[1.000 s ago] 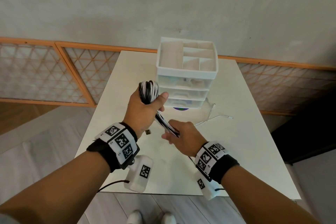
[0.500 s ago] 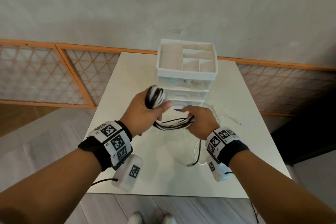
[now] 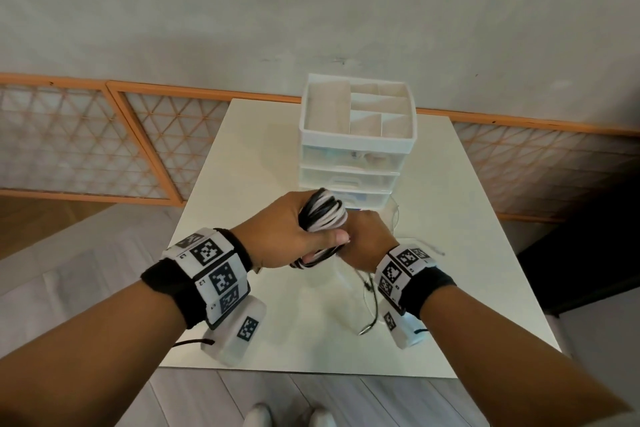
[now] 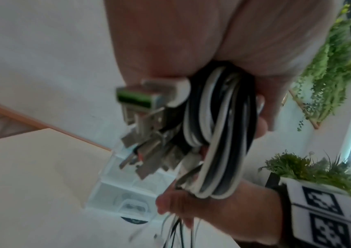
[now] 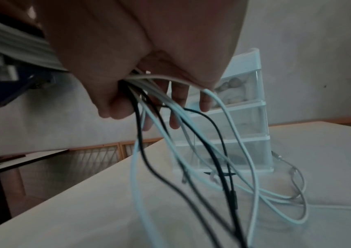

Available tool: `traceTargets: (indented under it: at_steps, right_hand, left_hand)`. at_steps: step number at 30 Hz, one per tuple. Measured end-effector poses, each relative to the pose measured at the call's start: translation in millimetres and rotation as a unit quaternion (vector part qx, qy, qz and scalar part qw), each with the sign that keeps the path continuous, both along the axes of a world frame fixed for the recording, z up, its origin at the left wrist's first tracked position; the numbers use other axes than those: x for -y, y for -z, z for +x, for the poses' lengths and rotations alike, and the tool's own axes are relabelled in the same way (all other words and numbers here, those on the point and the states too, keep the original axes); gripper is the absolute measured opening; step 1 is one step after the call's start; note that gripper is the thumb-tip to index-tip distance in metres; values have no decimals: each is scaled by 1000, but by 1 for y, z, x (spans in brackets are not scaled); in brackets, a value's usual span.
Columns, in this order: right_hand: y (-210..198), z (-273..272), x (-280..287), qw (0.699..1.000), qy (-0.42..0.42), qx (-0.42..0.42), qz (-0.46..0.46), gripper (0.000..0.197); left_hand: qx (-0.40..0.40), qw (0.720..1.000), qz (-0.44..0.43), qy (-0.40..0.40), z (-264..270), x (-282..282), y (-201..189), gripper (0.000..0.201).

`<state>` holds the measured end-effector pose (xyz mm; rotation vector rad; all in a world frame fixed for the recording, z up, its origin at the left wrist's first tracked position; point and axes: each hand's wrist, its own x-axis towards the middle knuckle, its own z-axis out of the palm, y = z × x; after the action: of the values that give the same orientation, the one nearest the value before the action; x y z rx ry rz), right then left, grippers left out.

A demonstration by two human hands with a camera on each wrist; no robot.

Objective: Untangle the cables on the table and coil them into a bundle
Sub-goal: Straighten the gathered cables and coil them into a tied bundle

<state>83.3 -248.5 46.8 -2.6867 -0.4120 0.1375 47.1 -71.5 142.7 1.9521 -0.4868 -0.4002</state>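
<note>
Black and white cables (image 3: 323,215), coiled, sit clenched in our left hand (image 3: 287,232) at frame centre; our right hand (image 3: 369,239) grips their loose strands (image 5: 191,151).

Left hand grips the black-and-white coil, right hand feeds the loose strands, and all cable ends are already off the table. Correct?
Not quite. The left hand does grip the coil and the right hand holds the loose strands, but the ends are not off the table: the right wrist view shows them still trailing onto it.
</note>
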Motion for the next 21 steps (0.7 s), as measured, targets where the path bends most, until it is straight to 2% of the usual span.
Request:
traceTargets:
  at_steps: [2,4,5,8,10,13,15,18,21]
  right_hand:
    - [-9,1,3,999,5,29,30,17]
    - [-20,2,3,997,15,59,49,22]
    - [-26,2,3,996,25,72,55,30]
    - [-35,5,7,992,64,89,67,55]
    - [-42,3,9,994,63,82,38,52]
    - [-53,0,3,998,42,50,-2,29]
    - [-57,0,-2,998,34,48,-7,39]
    - [-61,-4,-5,997,23,71,15,48]
    - [-61,-5,-5,993,6,101,53,49]
  left_hand:
    - [-1,998,57,-24,3,1,8,20]
    - [-18,992,103,-78,6,2,12,32]
    - [-28,987,122,-100,8,3,13,36]
    - [-51,975,160,-143,11,4,10,32]
    - [-58,977,156,-136,11,4,9,30]
    - [-56,979,174,-87,9,9,9,33]
    - [-38,976,188,-99,8,12,12,35]
    - [-13,975,161,-154,9,12,17,22]
    - [5,981,139,-138,11,9,20,15]
